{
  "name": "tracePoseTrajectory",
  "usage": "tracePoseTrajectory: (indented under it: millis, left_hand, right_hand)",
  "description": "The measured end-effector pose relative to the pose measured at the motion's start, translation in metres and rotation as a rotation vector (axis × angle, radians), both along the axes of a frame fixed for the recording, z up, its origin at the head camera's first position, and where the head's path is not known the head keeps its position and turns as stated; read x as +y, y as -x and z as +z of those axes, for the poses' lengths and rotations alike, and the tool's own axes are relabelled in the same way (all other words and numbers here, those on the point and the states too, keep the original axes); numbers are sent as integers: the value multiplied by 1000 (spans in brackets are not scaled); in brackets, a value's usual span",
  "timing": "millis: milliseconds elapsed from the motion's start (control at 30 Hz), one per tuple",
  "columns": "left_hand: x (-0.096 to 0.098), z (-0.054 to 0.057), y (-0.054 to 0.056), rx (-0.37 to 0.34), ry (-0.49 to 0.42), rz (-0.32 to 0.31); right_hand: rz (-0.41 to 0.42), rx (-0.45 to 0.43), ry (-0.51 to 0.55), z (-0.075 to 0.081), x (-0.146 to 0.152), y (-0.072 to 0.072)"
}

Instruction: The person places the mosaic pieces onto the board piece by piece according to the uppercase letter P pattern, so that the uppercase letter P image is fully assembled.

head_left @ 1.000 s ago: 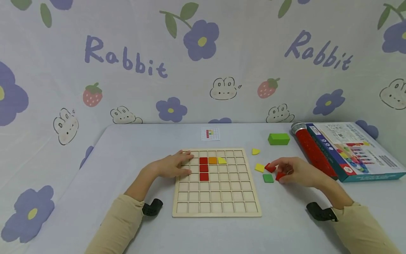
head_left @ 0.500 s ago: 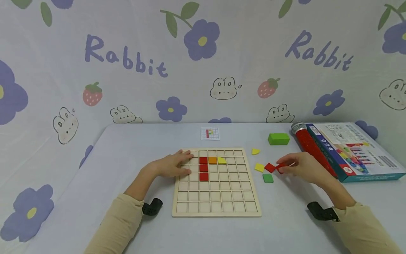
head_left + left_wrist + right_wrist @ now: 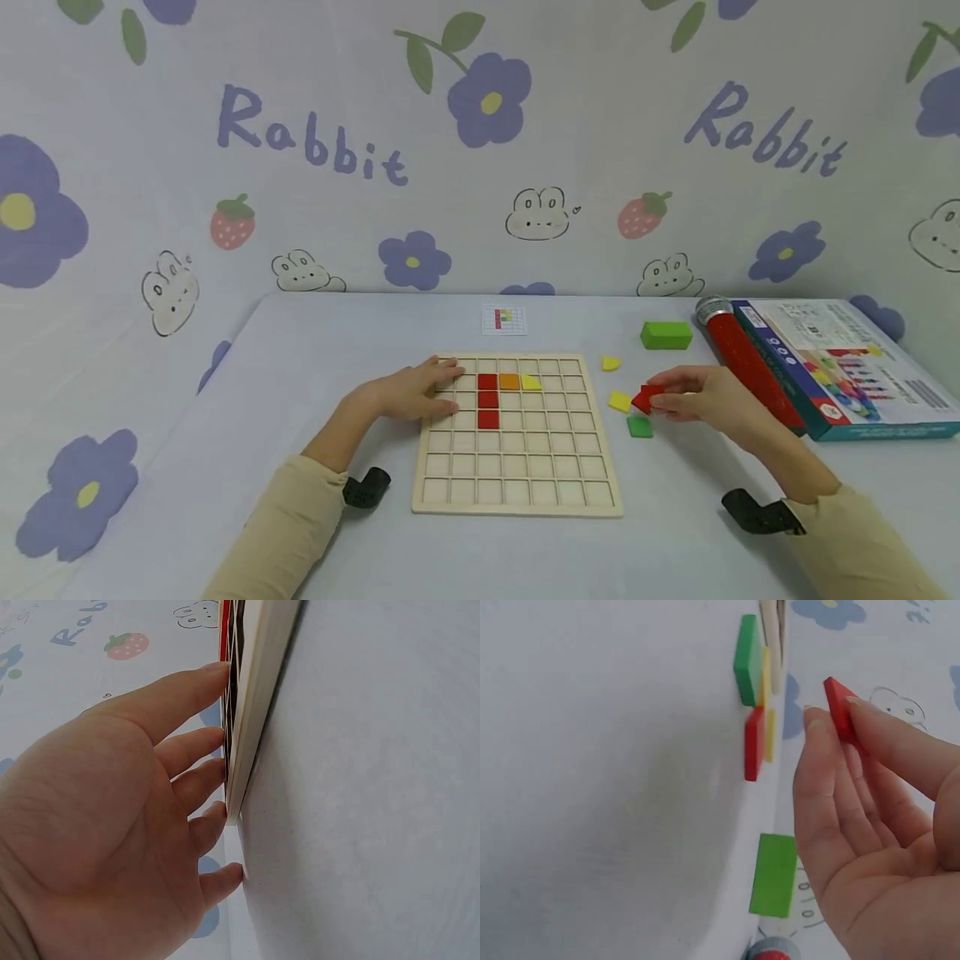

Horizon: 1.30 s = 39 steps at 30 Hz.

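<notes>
A wooden grid board (image 3: 517, 468) lies mid-table, with a column of red tiles (image 3: 488, 400), an orange tile (image 3: 509, 382) and a yellow piece (image 3: 531, 382) in its cells. On the board's left edge rests my left hand (image 3: 408, 392), fingers extended. My right hand (image 3: 708, 406) pinches a red tile (image 3: 840, 710) between thumb and fingers, raised above the table right of the board. In the right wrist view another red tile (image 3: 754, 744) lies on the table by a green tile (image 3: 640, 427). A yellow square tile (image 3: 619, 402) and a yellow rounded piece (image 3: 611, 363) lie nearby.
Behind the board lies a small printed card (image 3: 504, 319) with a coloured grid. A green block (image 3: 666, 336), a red microphone (image 3: 750, 362) and a flat box (image 3: 847, 367) stand at the back right. A patterned cloth (image 3: 577, 125) hangs behind the table.
My right hand has lifted the red tile off the table and carried it slightly left, over the other red tile. The left hand stays on the board. The head view has shifted slightly.
</notes>
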State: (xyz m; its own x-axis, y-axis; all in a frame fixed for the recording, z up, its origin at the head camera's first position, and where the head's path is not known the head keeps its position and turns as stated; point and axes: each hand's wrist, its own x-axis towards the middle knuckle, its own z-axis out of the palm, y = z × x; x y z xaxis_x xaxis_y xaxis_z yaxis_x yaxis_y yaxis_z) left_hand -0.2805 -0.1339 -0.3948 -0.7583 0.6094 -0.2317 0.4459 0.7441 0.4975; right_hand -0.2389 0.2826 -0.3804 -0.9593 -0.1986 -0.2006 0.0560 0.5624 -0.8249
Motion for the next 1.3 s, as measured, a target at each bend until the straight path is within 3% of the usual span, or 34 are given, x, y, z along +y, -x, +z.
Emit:
tracePoseTrajectory:
  millis: [333,733,1300]
  left_hand:
    - [1,-2,1,0,3,5]
    - [1,1,-1,-1,-4,2]
    - [0,-1,1,9,2,-4]
  right_hand:
    - [51,-67,97,-4,-25,2]
    - [64,-86,78,-8,-72,3]
    - [225,-141,162,-5,-127,1]
